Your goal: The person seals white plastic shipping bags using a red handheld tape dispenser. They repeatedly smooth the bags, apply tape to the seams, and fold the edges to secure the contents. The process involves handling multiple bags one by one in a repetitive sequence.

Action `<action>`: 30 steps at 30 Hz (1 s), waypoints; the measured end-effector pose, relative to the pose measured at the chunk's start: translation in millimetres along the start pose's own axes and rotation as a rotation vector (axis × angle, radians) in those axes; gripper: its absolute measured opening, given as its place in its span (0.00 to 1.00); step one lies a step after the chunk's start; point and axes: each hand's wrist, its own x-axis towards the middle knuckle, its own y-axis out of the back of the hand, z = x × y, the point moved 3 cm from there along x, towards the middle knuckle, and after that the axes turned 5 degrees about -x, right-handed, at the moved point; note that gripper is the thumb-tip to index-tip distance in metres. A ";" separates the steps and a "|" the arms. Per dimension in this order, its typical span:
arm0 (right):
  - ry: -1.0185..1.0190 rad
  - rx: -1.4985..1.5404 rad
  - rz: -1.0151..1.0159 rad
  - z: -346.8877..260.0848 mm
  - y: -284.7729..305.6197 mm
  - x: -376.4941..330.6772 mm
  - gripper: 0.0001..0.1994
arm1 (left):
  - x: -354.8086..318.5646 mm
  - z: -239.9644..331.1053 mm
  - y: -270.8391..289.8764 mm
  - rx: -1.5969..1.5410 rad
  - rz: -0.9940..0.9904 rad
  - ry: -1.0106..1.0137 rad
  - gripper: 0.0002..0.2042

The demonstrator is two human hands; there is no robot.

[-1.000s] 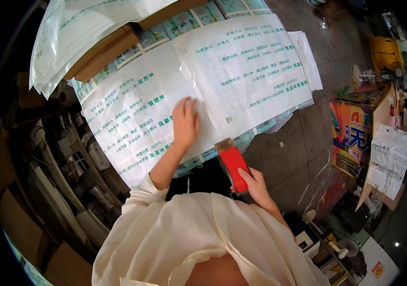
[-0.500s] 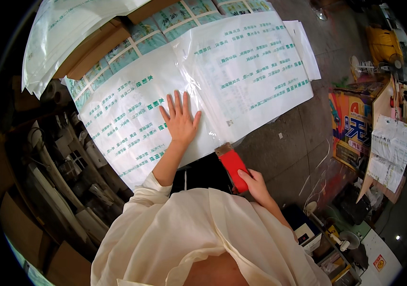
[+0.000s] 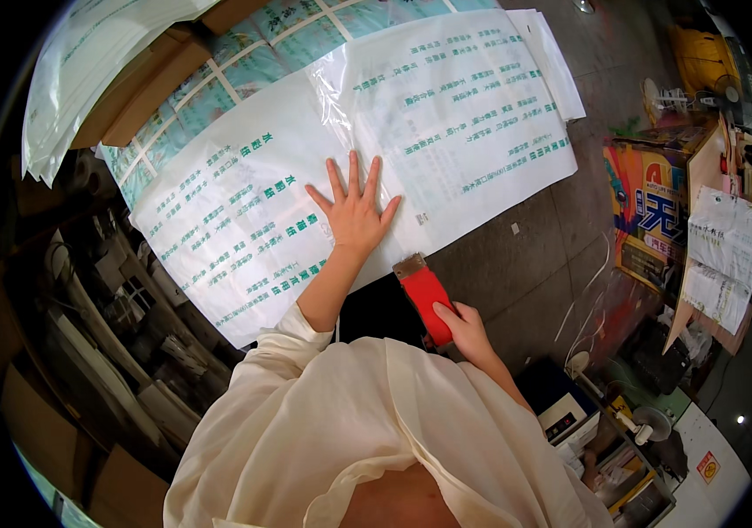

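The left hand (image 3: 362, 218) lay spread, gripping nothing, on the green-printed white sheet (image 3: 460, 114), whose far edge bordered teal packages (image 3: 310, 44). The right hand (image 3: 466, 330) grasped a red tool (image 3: 425, 301), its metal end (image 3: 409, 266) (contact couldn't be told) by the sheet's near edge.

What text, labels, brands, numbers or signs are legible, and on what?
Locations only, wording not copied:
White sheet: green print; larger headings legible, smallest lines not.
Colourful box: large lettering legible, small print not.
Pages at right: too small.
Orange-red sticker, lower right: too small.
Teal packs: too blurred.
Red handheld tool: none visible.
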 end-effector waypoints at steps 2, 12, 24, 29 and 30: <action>0.023 -0.023 0.018 4.3 0.3 2.5 0.16 | -1.6 1.0 -2.3 0.014 -0.002 0.003 0.35; 0.019 -0.013 0.044 34.4 2.8 21.5 0.17 | -1.1 4.9 -4.5 0.106 -0.022 0.018 0.35; 0.180 0.005 0.146 72.1 7.2 7.2 0.16 | 0.5 6.9 -7.0 0.154 -0.040 0.020 0.35; 0.086 0.175 0.116 64.9 6.0 -8.4 0.15 | 1.3 4.3 -7.3 0.170 -0.051 0.025 0.35; 0.060 0.174 0.134 72.7 10.4 -15.6 0.15 | 0.7 5.0 -8.8 0.166 -0.035 0.018 0.35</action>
